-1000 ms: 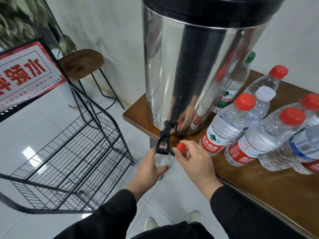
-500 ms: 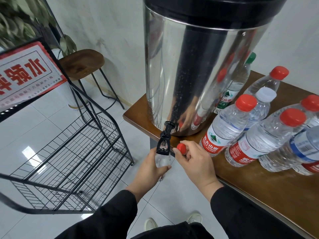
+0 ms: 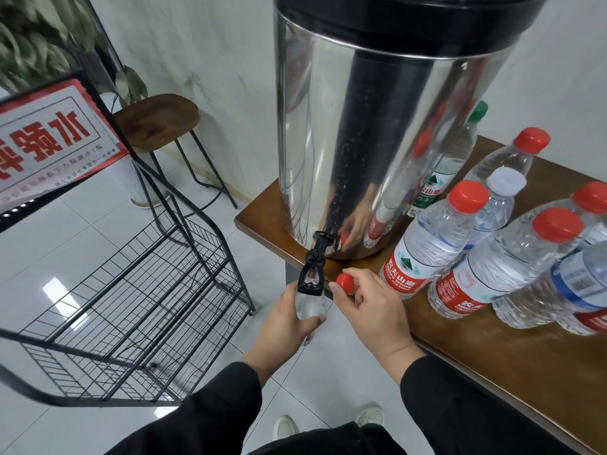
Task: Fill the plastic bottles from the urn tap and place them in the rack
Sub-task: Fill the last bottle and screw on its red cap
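Observation:
A tall steel urn (image 3: 368,133) stands at the near left corner of a brown table (image 3: 492,349). Its black tap (image 3: 312,274) juts out over the floor. My left hand (image 3: 282,326) grips a clear plastic bottle (image 3: 310,305) with its mouth right under the tap. My right hand (image 3: 371,310) pinches a red cap (image 3: 345,283) just right of the tap. The black wire rack (image 3: 131,290) stands to the left on the floor.
Several capped water bottles (image 3: 437,238) crowd the table right of the urn, most with red caps, one white (image 3: 505,181), one green (image 3: 478,111). A red and white sign (image 3: 49,139) tops the rack. A wooden stool (image 3: 157,121) and a plant (image 3: 36,37) stand behind.

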Demonstrator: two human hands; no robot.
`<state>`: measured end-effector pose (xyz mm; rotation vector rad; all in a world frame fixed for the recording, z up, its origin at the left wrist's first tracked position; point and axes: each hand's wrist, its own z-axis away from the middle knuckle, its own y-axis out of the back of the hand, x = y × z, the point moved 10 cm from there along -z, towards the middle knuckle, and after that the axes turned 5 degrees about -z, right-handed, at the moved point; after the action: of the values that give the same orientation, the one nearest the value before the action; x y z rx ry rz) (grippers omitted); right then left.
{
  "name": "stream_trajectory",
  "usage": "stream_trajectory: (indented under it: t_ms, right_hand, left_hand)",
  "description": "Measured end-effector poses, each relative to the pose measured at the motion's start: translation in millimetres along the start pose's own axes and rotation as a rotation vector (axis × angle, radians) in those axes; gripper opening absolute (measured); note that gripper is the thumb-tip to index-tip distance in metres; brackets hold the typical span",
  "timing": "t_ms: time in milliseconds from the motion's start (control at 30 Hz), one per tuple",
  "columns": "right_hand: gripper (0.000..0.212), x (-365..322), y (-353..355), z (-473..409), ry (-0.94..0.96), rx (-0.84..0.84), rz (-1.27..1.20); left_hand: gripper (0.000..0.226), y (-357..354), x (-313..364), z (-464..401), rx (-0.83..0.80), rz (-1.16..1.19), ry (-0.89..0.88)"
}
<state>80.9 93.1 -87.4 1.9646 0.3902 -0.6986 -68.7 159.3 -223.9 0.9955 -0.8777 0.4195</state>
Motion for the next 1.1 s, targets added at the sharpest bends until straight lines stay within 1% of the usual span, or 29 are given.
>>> stream_trajectory:
  t_ms: [267,600,833,1100]
  right_hand:
    - [0.041,0.7,0.8,-0.2,-0.005,0.001,-0.002]
    - [0.044,-2.4,2.2,-0.2,0.009,0.008,-0.022]
    - [0.04,-0.6,0.4,-0.3,0.003,-0.001,-0.005]
    - [0.039,2.6,-1.2,0.1,-0.002,-0.002,-0.003]
  left_hand:
    - [0.066,-2.3,-1.2,-0.4,-0.01,-0.004,0.0]
    - [0.073,-0.9,-2.2,0.7,-0.009,0.027,0.005]
    - [0.071,-0.8,-2.4,0.0,-0.007,0.001,-0.002]
    - [0.069,0.5,-0.4,-0.2,0.014,0.004,-0.012]
